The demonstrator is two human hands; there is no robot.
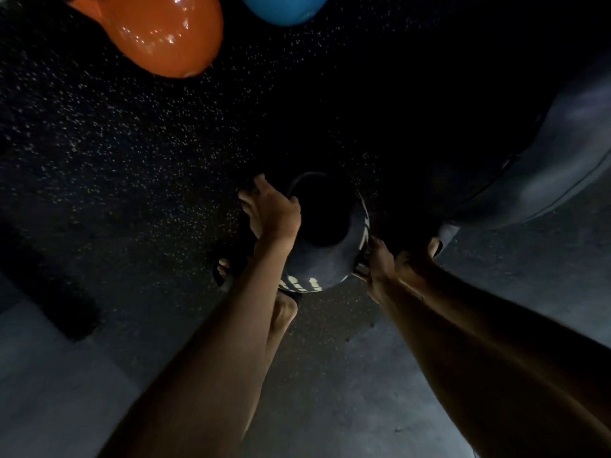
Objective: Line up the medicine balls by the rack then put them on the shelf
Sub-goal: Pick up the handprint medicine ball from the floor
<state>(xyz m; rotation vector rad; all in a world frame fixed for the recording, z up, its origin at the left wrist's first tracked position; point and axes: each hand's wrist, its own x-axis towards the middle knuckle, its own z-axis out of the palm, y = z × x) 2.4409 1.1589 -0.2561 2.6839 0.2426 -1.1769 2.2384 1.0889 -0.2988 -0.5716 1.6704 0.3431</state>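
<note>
Two hands hold one dark medicine ball [327, 252] between them, down by the floor. The left hand [271, 209] curls its fingers round the ball's left side. The right hand [383, 264] grips its right side, lower down. The ball is round and dull. It has pale letters near its bottom edge and up its right side, too blurry to read. Under it lies a black rubber mat [132, 143] full of tiny pale specks. Nearer the person is a smooth grey floor [330, 391]. A shiny orange ball [165, 34] and a blue ball [284, 8] sit well apart at the top. A big soft grey ball [545, 166] with sewn seams lies just beside the right hand.
</note>
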